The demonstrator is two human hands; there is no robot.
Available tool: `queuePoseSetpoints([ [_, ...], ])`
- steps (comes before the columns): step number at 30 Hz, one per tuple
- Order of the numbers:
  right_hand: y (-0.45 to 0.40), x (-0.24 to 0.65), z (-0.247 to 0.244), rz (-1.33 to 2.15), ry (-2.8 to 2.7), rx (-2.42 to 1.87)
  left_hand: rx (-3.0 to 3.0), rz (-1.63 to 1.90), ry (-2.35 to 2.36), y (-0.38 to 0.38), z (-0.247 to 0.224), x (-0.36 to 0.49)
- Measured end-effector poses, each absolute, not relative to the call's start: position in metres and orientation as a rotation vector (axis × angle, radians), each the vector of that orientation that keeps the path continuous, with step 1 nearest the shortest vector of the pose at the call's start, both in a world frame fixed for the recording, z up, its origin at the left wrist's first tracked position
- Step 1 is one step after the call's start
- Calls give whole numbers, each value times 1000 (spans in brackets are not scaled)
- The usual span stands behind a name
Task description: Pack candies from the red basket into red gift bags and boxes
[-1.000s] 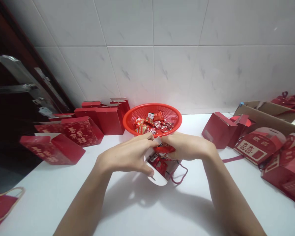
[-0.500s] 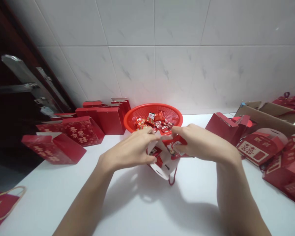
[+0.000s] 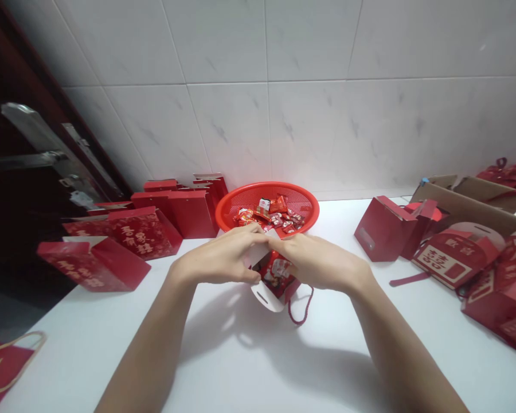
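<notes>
Between my hands stands a small gift box (image 3: 270, 299) with white inner flaps and a dark red cord at its right side. My left hand (image 3: 226, 255) grips the box's left side, thumb on the near flap. A red candy packet (image 3: 279, 267) sits in the box's mouth, and my right hand (image 3: 316, 258) closes on it from the right, its fingertips partly hidden. Just behind is a red plastic basket (image 3: 310, 213) holding several wrapped candies (image 3: 269, 211).
Red gift bags (image 3: 144, 229) stand in rows at the left. Red boxes (image 3: 445, 258) and a cardboard carton (image 3: 477, 198) occupy the right. A tiled wall (image 3: 309, 132) bounds the back; a door handle (image 3: 26, 158) is at far left.
My right hand has moved left and inward, carrying the candy packet from beside the box into its mouth. My left hand has stayed on the box.
</notes>
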State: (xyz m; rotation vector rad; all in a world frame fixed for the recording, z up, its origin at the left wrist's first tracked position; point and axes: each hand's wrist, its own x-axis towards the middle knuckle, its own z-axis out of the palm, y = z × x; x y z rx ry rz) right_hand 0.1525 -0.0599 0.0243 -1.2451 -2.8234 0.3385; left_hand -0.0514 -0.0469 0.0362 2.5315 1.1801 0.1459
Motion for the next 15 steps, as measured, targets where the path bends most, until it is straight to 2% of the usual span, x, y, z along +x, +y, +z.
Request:
queuePoseSetpoints([
  [6, -63, 155, 28, 266, -2870, -1197, 2550, 86, 1210, -48, 36, -53],
  [15, -51, 133, 16, 591, -3012, -1245, 2574, 79, 1100, -52, 38, -48],
])
